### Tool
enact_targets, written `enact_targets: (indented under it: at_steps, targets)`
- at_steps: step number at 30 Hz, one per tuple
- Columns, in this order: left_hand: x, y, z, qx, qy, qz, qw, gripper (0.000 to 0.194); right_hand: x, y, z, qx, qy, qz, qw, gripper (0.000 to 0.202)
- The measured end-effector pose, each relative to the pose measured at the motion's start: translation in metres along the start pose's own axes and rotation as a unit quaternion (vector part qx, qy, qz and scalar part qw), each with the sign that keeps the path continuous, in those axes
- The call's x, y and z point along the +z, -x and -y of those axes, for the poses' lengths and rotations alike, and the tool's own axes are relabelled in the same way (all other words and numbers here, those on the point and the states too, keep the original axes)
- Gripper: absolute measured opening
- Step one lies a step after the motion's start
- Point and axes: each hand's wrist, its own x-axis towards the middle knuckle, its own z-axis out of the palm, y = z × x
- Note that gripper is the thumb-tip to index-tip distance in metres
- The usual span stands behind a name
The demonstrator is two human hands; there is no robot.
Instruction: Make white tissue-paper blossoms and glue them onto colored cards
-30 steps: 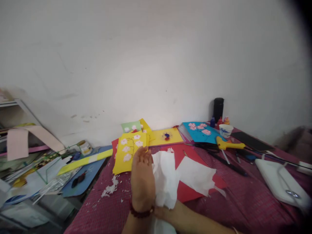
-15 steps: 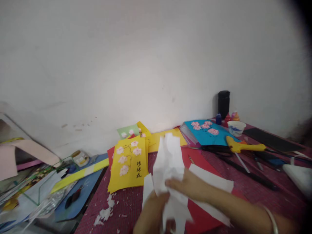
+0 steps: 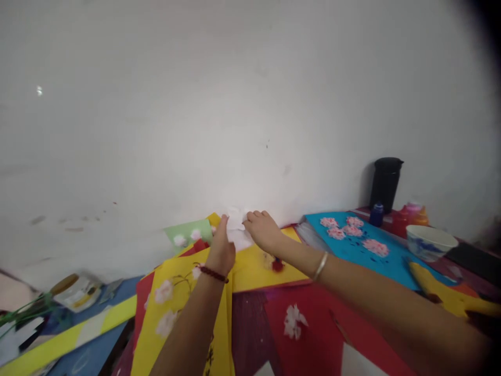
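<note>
At the back edge of the table, against the wall, white paper [image 3: 236, 220] stands between my two hands. My left hand [image 3: 222, 246], with a dark red bead bracelet on its wrist, grips the left side of the paper. On the other side my right hand [image 3: 263, 230] has its fingers bent closed at the paper's right edge. Below them lies a yellow sheet [image 3: 250, 269] with a small dark red blot. Yellow cards [image 3: 183, 292] with pale pink flowers and black writing lie under my left forearm. A red sheet [image 3: 309, 318] bears one loose white-pink paper flower [image 3: 294, 321].
A blue sheet [image 3: 362, 261] with pink flowers lies to the right. Near it stand a black flask [image 3: 385, 184], paint bottles [image 3: 377, 214], a bowl [image 3: 430, 243] and a yellow glue gun [image 3: 450, 292]. A jar [image 3: 76, 292] stands left, beside a green card [image 3: 188, 235].
Both hands have moved forward with the white paper, from the near part of the table to the wall. A loose paper flower now shows on the red sheet. The view has shifted.
</note>
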Motion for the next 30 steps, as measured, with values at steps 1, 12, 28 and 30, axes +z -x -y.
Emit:
enact_targets:
  at_steps: [1, 12, 28, 30]
  targets:
    - [-0.007, -0.009, 0.004, 0.002, 0.008, 0.004, 1.000, 0.029, 0.012, -0.015, -0.005, 0.016, 0.001, 0.016, 1.000, 0.021]
    - [-0.012, -0.023, 0.100, 0.060, -0.221, 0.192, 0.954, 0.052, 0.111, -0.058, -0.004, 0.057, -0.142, 0.194, 0.969, 0.025]
    - [-0.026, 0.046, 0.042, 0.099, -0.362, 0.274, 0.886, 0.021, -0.056, 0.168, -0.053, 0.007, -0.176, 0.181, 0.968, 0.033]
    - [-0.024, 0.081, 0.030, 0.104, -0.365, 0.302, 0.874, 0.018, -0.062, 0.203, -0.038, -0.019, -0.209, 0.220, 0.953, 0.029]
